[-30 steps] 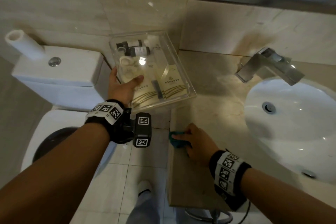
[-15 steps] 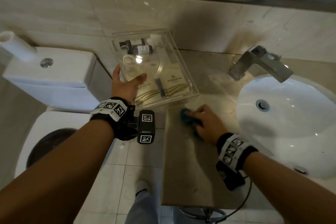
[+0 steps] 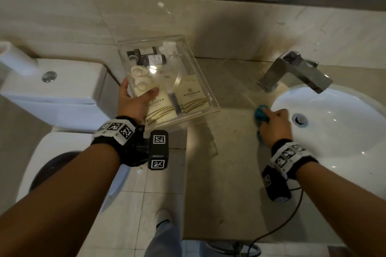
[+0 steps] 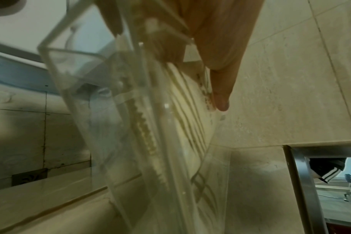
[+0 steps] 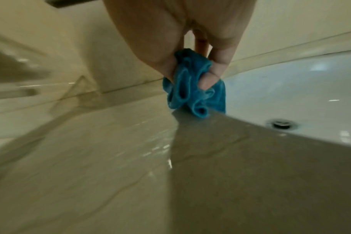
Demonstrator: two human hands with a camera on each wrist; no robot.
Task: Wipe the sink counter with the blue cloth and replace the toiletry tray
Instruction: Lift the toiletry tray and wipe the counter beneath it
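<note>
Beside one sink (image 3: 342, 131), right fingers (image 5: 212, 76) pinch one blue cloth (image 5: 192, 88); left hand (image 3: 135, 103) grips one tray (image 3: 198, 81).

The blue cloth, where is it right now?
In the head view the blue cloth is bunched in the right hand, pressed on the counter beside the sink basin's left rim, below the faucet.

Most of the blue cloth (image 3: 260, 113) lies hidden under the right hand (image 3: 275, 126). The left hand's (image 3: 133, 102) fingers vanish beneath the clear tray (image 3: 208, 98). Small bottle (image 3: 153, 59) labels are too small to read.
</note>
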